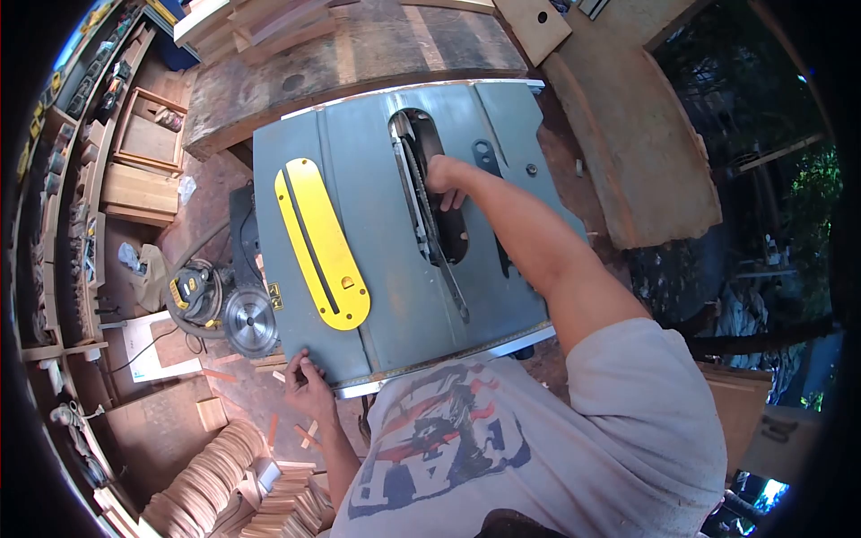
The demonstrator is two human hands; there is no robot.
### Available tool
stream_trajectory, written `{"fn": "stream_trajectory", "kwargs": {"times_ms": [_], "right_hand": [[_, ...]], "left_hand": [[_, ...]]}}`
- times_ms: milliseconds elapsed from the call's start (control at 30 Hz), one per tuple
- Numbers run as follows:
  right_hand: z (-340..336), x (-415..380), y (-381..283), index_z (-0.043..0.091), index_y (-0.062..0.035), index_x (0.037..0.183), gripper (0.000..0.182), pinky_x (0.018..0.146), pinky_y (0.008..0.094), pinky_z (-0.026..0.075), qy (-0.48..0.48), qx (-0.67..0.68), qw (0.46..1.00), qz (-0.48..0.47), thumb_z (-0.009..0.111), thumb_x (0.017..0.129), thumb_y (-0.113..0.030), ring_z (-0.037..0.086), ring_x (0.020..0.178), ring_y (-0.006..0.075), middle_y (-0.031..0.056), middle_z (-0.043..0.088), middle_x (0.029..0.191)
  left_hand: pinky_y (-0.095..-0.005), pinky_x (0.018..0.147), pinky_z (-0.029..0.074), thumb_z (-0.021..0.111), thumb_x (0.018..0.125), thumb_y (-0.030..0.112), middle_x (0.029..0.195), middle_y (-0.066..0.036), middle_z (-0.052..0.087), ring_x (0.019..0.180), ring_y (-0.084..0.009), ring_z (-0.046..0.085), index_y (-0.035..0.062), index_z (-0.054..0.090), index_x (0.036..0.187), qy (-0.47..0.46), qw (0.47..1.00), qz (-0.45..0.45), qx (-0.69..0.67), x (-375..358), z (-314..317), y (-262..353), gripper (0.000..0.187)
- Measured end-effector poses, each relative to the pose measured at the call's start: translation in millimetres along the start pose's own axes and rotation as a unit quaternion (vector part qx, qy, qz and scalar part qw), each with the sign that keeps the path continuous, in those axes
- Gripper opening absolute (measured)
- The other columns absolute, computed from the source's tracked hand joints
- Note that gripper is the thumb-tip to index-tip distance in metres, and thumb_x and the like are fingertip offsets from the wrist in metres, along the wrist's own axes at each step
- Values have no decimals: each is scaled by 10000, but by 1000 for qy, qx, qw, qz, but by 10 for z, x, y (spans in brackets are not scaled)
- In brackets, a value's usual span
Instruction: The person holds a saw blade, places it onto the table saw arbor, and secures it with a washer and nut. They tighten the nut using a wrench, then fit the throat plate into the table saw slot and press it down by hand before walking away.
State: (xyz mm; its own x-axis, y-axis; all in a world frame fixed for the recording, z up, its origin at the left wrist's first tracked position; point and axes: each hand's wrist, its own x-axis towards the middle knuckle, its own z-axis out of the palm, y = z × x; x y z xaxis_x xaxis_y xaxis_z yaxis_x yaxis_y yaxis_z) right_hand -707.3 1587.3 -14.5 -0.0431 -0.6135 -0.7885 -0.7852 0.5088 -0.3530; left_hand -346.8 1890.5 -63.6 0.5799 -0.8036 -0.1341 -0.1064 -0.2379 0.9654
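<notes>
A grey table saw [404,332] stands before me with its long throat opening uncovered. My right hand [446,184] reaches into that opening beside the saw blade [414,170]. Its fingers are curled, and what they hold, if anything, is hidden down in the slot. A dark, thin metal piece [455,291] slants out of the opening's near end onto the tabletop. The yellow throat plate [321,242] lies flat on the left of the saw table. My left hand [309,381] touches the table's near left corner, fingers loosely bent and apart, holding nothing visible.
A circular saw blade [250,321] leans below the saw's left side, near a black-and-yellow power tool [190,285] with a hose. A wooden workbench [269,99] borders the far edge. Stacked wood pieces [202,475] sit at lower left, and a wooden board [641,170] at right.
</notes>
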Motion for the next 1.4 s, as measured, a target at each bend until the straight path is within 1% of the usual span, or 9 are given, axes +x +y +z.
{"fn": "stream_trajectory", "kwargs": {"times_ms": [200,500,633,833,1000,1133,1233,1333,1400], "right_hand": [[-34,23,9,586,89,1182,313,648,451,638,-6,-6,1000,7,447,942,-57,748,817,297,230,716,1046],[-73,126,9,592,87,1171,314,655,457,638,-28,12,1000,-5,445,918,-29,727,776,251,210,674,1099],[-71,117,2,613,84,1126,291,640,458,634,-17,8,1000,-3,449,912,-26,719,762,249,203,688,1040],[22,194,114,633,88,1105,266,626,461,635,-2,1,1000,-8,477,935,-45,740,758,298,187,735,920],[-9,37,83,622,110,1112,278,646,452,644,-14,-24,999,-20,477,946,-59,746,775,331,203,735,941],[-75,-19,110,604,120,1117,283,643,453,647,-48,37,997,-39,464,945,-54,746,763,330,235,711,1014],[-78,19,77,596,119,1114,279,626,460,650,-39,58,997,-17,447,947,-49,749,770,330,251,691,1044],[-44,-21,18,597,111,1110,285,613,468,653,-3,47,999,-3,419,953,-46,752,797,326,242,694,1006],[-35,-11,8,597,110,1113,284,615,470,655,-7,47,999,1,417,952,-42,753,807,323,239,694,996]], "left_hand": [[-204,591,488,592,985,70,844,-26,646,672,-58,553,-13,690,1073,-1,1000,3,3,16,4,-27,155],[-207,578,494,588,993,101,931,-41,682,684,-63,554,-11,692,1059,13,1000,1,4,13,58,56,168],[-205,582,496,589,994,104,978,-48,696,696,-63,558,-7,688,1068,-4,1000,-12,21,11,30,99,167],[-200,588,489,580,999,88,1020,-65,706,701,-59,558,-9,674,1083,-14,1000,-13,17,3,26,103,159],[-199,591,487,580,994,67,1033,-73,707,698,-55,552,-12,658,1095,-16,1000,-12,3,11,18,30,150],[-197,583,483,586,990,65,1027,-80,706,694,-56,549,-18,663,1096,-5,1000,-7,-25,16,1,-84,155],[-197,579,484,593,989,84,997,-72,699,695,-58,551,-19,678,1087,2,1000,-9,-15,32,12,-75,165],[-199,578,486,597,989,101,950,-56,684,697,-60,556,-19,693,1077,6,1000,-7,14,0,36,10,177],[-200,581,488,597,990,107,920,-46,673,695,-63,558,-19,700,1073,1,1000,-5,15,3,29,6,183]]}}
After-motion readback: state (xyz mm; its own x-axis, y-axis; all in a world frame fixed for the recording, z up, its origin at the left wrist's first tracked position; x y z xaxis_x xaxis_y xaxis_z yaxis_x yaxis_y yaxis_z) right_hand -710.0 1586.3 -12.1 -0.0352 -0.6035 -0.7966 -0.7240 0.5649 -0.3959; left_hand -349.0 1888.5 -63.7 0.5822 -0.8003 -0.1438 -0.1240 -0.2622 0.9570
